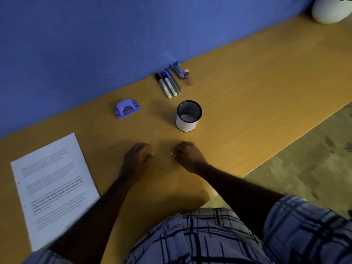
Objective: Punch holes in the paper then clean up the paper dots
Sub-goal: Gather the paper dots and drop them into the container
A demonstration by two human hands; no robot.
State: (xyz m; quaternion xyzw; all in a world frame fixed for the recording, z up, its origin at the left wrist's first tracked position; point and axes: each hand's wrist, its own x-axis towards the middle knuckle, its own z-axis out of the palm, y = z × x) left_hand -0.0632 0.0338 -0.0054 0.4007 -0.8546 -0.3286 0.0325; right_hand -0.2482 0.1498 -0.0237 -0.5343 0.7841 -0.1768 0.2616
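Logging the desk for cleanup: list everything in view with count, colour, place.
table: one, orange-brown, throughout
paper: one stack, white, left
hole punch: one, purple, far edge
mesh cup: one, black and white, centre
markers: about four, black and blue caps, far edge
stapler-like tool: one, blue-grey, right of markers
tube: one, brownish, beside that tool
pot: one, white, far right
paper dot: one, white, between hands
left hand: fingers curled, on table
right hand: fingers curled, by dot

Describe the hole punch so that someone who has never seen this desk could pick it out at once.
Find the wooden desk along the blue wall. Close to the wall, left of the mesh cup, sits the hole punch. It alone is lilac, squat and domed, unlike the slim markers beyond the cup.
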